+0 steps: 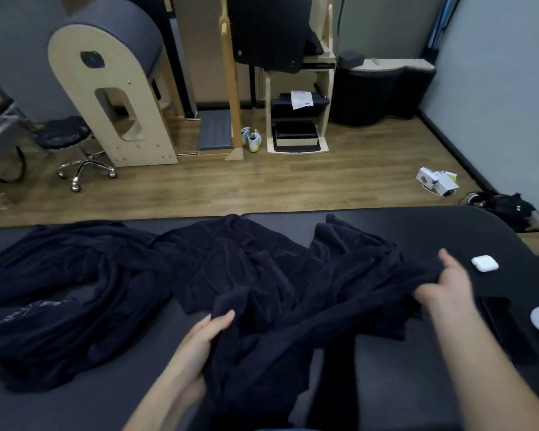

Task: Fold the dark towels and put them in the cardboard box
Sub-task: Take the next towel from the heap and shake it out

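The black padded desk [417, 225] carries crumpled dark towels [75, 275] heaped across its left and middle. One dark towel [293, 321] lies bunched nearest the person, stretched between both hands. The left hand [204, 340] has its grip clamped on the near-left edge, forearm reaching forward. The right hand [448, 283] has its grip clamped on the right end, thumb raised, near a white earbud case [485, 263]

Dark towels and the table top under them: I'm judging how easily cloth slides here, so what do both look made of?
The dark towels look like soft, matte terry or plush fabric: fuzzy nap, deep limp folds. The table top is probably smooth padded vinyl or leatherette: faint sheen, rounded corner, no visible weave.
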The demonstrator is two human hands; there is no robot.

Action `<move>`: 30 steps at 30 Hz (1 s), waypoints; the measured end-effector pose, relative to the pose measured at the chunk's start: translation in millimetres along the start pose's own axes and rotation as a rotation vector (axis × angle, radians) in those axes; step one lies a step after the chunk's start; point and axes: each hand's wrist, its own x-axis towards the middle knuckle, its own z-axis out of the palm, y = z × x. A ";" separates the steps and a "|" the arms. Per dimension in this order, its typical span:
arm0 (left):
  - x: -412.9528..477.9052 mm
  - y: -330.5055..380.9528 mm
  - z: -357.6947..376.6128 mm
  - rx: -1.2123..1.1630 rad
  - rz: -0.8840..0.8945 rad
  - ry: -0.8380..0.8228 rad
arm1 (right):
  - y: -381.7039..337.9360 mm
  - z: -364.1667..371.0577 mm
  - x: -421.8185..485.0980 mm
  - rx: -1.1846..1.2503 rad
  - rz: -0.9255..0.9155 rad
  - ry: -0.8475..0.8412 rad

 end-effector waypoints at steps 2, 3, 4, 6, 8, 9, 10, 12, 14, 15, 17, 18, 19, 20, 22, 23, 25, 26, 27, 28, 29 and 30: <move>1.5 -12.7 2.2 -0.069 -0.079 0.022 | -7.3 21.1 -19.1 -0.059 -0.123 -0.017; 1.6 -18.7 4.8 -0.107 -0.099 0.020 | 2.3 30.7 -32.6 -0.186 -0.165 -0.022; 1.5 -24.5 7.3 -0.157 -0.119 0.002 | 20.5 38.0 -50.8 -0.360 -0.211 -0.080; 3.7 -34.6 13.5 -0.254 -0.145 -0.029 | 78.6 40.1 -88.2 -0.713 -0.264 -0.363; 8.1 -41.5 15.7 -0.317 -0.125 -0.051 | 134.9 28.7 -117.1 -1.154 -0.222 -0.759; 8.9 -41.7 15.9 -0.321 -0.115 -0.056 | 153.1 19.3 -116.7 -1.315 -0.221 -0.885; 8.7 -40.5 14.7 -0.309 -0.122 -0.052 | 165.3 12.0 -116.8 -1.402 -0.222 -0.930; 8.5 -39.7 8.1 -0.304 -0.186 -0.059 | 170.5 7.5 -112.4 -1.434 -0.239 -0.879; 6.2 -40.3 4.8 -0.329 -0.234 -0.072 | 170.5 4.3 -115.8 -1.431 -0.222 -0.886; 6.0 -41.9 4.6 -0.327 -0.245 -0.075 | 171.4 2.2 -116.4 -1.468 -0.249 -0.881; 5.3 -45.1 9.4 -0.317 -0.246 -0.078 | 170.6 1.0 -117.5 -1.564 -0.383 -0.822; 5.8 -45.9 11.6 -0.303 -0.222 -0.070 | 169.6 1.5 -117.1 -1.563 -0.440 -0.792; 7.4 -46.6 12.4 -0.279 -0.183 -0.052 | 168.3 3.8 -118.3 -1.523 -0.440 -0.760; 9.5 -47.1 12.2 -0.235 -0.132 -0.043 | 166.4 6.9 -120.1 -1.456 -0.401 -0.740; 7.1 -42.7 16.3 -0.017 0.001 -0.055 | 164.2 13.9 -119.7 -1.354 -0.259 -0.706; 4.9 -41.8 19.0 0.145 0.083 -0.074 | 160.9 16.9 -120.4 -1.365 -0.211 -0.685; 0.5 -38.1 26.6 0.399 0.215 -0.151 | 151.7 21.8 -124.5 -1.380 -0.136 -0.686; -0.2 -36.7 28.1 0.455 0.253 -0.200 | 146.3 22.6 -127.6 -1.343 -0.045 -0.702; -0.3 -36.7 27.4 0.482 0.278 -0.253 | 141.9 20.8 -127.7 -1.284 0.051 -0.736; -1.1 -34.9 26.5 0.458 0.284 -0.309 | 137.4 20.8 -129.9 -1.221 0.107 -0.760; -0.3 -34.8 24.9 0.396 0.265 -0.351 | 135.1 18.5 -128.1 -1.146 0.138 -0.756; 0.2 -34.2 25.4 0.294 0.226 -0.340 | 133.4 17.3 -128.8 -1.059 0.160 -0.726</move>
